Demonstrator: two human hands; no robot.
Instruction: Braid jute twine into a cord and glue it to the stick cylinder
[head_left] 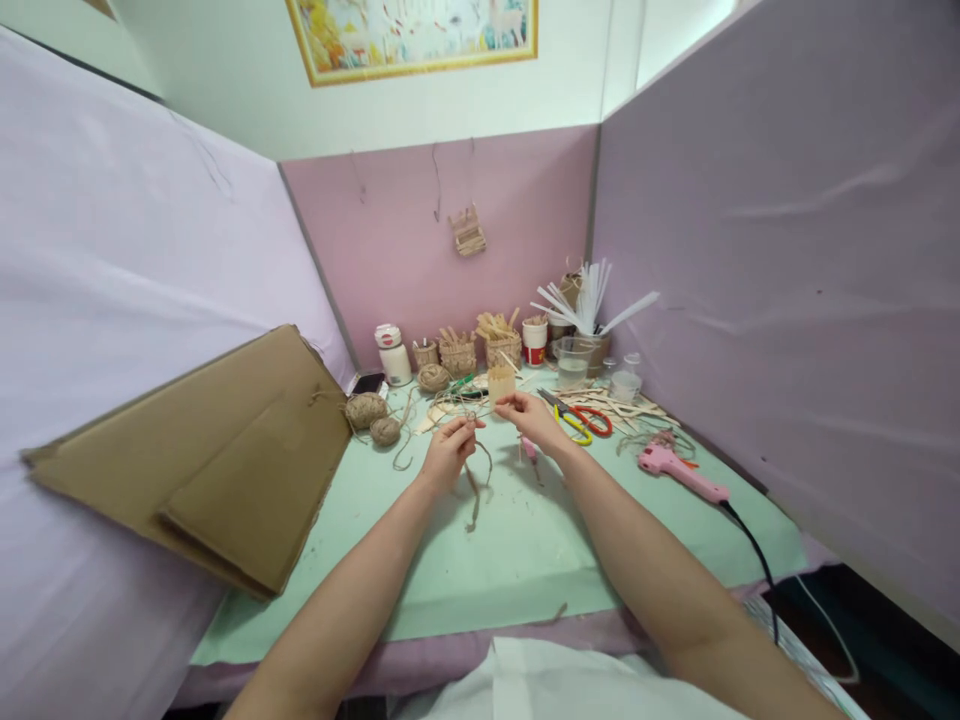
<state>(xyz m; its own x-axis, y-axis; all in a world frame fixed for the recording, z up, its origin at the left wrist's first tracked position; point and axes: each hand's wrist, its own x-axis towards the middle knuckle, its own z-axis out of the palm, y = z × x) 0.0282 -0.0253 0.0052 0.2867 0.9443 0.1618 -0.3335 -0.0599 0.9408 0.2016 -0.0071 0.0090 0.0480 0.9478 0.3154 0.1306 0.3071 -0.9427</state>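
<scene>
My left hand [448, 450] is closed in a pinch on a length of brown twine [472, 490], whose loose ends hang below the fingers. To its right, my right hand [531, 418] pinches what looks like the same twine, a thin stretch of it running between the two hands. Both hands are raised a little over the green tabletop. Just behind the right hand stands a small pale wooden stick piece [501, 382]. A small pink-handled tool [530, 450] lies beneath the right wrist, partly hidden.
Balls of twine [366, 410] sit at left beside a folded cardboard sheet [217, 460]. Scissors [589, 420] and a corded pink glue gun [682, 474] lie at right. Along the back stand a white bottle [393, 356], stick-filled baskets [457, 355] and a clear water cup [573, 366].
</scene>
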